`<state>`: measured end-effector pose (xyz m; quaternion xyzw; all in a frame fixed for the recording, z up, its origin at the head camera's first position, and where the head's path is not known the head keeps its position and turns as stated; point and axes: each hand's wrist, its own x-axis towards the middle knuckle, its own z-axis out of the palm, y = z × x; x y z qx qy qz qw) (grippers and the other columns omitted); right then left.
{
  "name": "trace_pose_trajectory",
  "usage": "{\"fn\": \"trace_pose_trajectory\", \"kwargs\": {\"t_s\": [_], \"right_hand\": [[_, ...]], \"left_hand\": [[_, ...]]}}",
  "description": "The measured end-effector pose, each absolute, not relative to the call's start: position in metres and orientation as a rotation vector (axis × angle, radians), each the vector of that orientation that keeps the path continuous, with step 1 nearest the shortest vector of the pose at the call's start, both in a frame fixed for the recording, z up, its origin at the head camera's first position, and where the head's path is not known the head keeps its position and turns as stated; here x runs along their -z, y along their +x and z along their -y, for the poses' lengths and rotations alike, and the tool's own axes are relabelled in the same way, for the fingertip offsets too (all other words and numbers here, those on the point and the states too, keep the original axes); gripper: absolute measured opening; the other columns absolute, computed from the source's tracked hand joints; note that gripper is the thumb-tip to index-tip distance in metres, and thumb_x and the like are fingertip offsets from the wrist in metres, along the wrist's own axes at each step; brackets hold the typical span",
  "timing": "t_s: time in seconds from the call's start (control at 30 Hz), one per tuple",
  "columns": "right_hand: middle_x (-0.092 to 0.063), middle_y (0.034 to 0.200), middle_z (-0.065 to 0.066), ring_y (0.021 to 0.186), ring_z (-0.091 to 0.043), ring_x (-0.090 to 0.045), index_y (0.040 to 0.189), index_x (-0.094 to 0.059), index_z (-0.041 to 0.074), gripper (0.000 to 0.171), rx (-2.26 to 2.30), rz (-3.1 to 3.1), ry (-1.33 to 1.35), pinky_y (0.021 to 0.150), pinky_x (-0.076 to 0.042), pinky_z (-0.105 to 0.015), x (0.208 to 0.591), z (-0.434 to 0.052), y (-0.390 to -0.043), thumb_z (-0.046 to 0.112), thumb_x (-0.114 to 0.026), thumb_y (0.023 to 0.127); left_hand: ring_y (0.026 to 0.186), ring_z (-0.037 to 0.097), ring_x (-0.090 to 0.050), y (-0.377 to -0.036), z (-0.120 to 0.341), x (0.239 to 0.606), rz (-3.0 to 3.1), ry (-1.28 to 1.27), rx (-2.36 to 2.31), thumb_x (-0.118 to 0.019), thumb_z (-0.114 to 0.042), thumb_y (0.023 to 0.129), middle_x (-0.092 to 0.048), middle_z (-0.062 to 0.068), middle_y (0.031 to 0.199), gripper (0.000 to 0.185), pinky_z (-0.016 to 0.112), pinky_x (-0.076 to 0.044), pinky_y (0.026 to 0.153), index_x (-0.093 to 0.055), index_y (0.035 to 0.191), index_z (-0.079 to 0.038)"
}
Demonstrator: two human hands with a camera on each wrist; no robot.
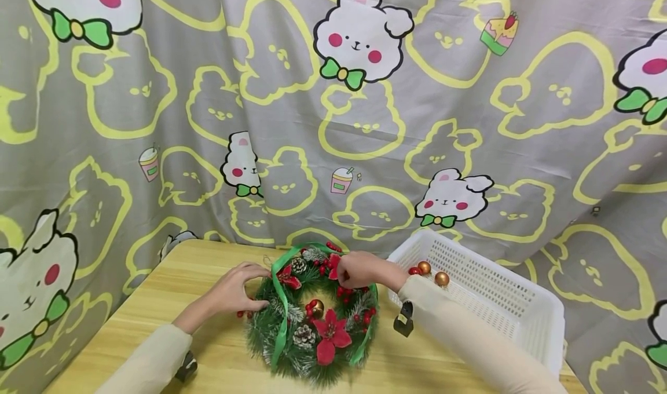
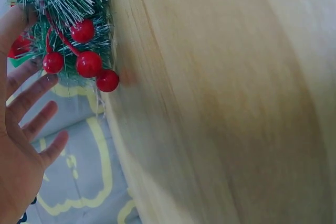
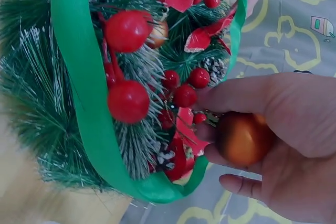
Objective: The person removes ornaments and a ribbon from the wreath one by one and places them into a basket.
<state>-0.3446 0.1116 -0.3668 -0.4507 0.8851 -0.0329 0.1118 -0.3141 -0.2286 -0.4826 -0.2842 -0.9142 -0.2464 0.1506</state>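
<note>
A green Christmas wreath (image 1: 292,356) lies on the wooden table, dressed with red poinsettias (image 1: 332,337), red berries, frosted pine cones (image 1: 304,336) and a green ribbon (image 1: 281,307). A gold ball (image 1: 317,307) shows near its centre. My left hand (image 1: 237,289) rests on the wreath's left rim with fingers spread, beside a sprig of red berries (image 2: 88,64). Over the wreath's upper right part, my right hand (image 1: 362,269) holds a gold ball ornament (image 3: 245,137) in its curled fingers, its thumb close to the red berries (image 3: 185,96). The head view hides this ball.
On the right of the table (image 1: 219,353) stands a white perforated plastic basket (image 1: 557,324), holding gold balls (image 1: 442,278) and a red piece (image 1: 414,270). A grey curtain (image 1: 292,116) with cartoon prints hangs behind the table.
</note>
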Motion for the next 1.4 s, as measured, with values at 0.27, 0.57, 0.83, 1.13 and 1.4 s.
{"fn": "trace_pose_trajectory", "kwargs": {"t_s": [0.27, 0.57, 0.83, 1.13, 1.4], "right_hand": [[-0.019, 0.05, 0.008, 0.053, -0.009, -0.012, 0.055, -0.033, 0.02, 0.051, 0.142, -2.571, -1.226, 0.056, -0.019, -0.026, 0.375, -0.105, -0.345, 0.0, -0.055, 0.097], [-0.017, 0.049, 0.008, 0.054, -0.01, -0.009, 0.052, -0.031, 0.02, 0.055, 0.053, -2.602, -1.198, 0.058, -0.014, -0.028, 0.367, -0.106, -0.341, 0.0, -0.056, 0.097], [-0.011, 0.053, 0.007, 0.058, -0.011, -0.005, 0.052, -0.026, 0.019, 0.056, -0.027, -2.557, -1.175, 0.058, -0.011, -0.029, 0.361, -0.112, -0.338, -0.006, -0.054, 0.094], [-0.057, 0.064, 0.008, 0.054, -0.004, -0.038, 0.078, -0.073, 0.004, 0.021, 0.223, -2.461, -1.209, 0.058, -0.034, -0.019, 0.36, -0.121, -0.342, 0.0, -0.062, 0.096], [-0.062, 0.066, 0.011, 0.056, 0.0, -0.047, 0.072, -0.072, 0.015, 0.018, 0.151, -2.581, -1.361, 0.058, -0.042, -0.018, 0.365, -0.129, -0.334, 0.003, -0.076, 0.086]], "left_hand": [[0.12, 0.031, -0.061, -0.315, 0.228, 0.483, 2.611, -0.827, 0.704, -0.089, -0.04, 0.074, -0.069, 0.004, 0.126, 0.057, 0.057, -0.054, 0.095, -0.072, 0.124, -0.017], [0.12, 0.031, -0.061, -0.314, 0.228, 0.483, 2.613, -0.824, 0.706, -0.089, -0.039, 0.074, -0.069, 0.004, 0.126, 0.057, 0.057, -0.054, 0.095, -0.072, 0.124, -0.017], [0.12, 0.031, -0.061, -0.314, 0.227, 0.482, 2.603, -0.83, 0.701, -0.089, -0.038, 0.074, -0.069, 0.004, 0.126, 0.056, 0.058, -0.055, 0.094, -0.072, 0.123, -0.017], [0.118, 0.03, -0.062, -0.316, 0.229, 0.482, 2.592, -0.843, 0.695, -0.089, -0.039, 0.074, -0.071, 0.002, 0.124, 0.057, 0.056, -0.055, 0.094, -0.072, 0.124, -0.018], [0.118, 0.028, -0.062, -0.315, 0.229, 0.482, 2.588, -0.845, 0.702, -0.089, -0.038, 0.074, -0.071, 0.001, 0.124, 0.056, 0.056, -0.055, 0.094, -0.072, 0.123, -0.018]]}}
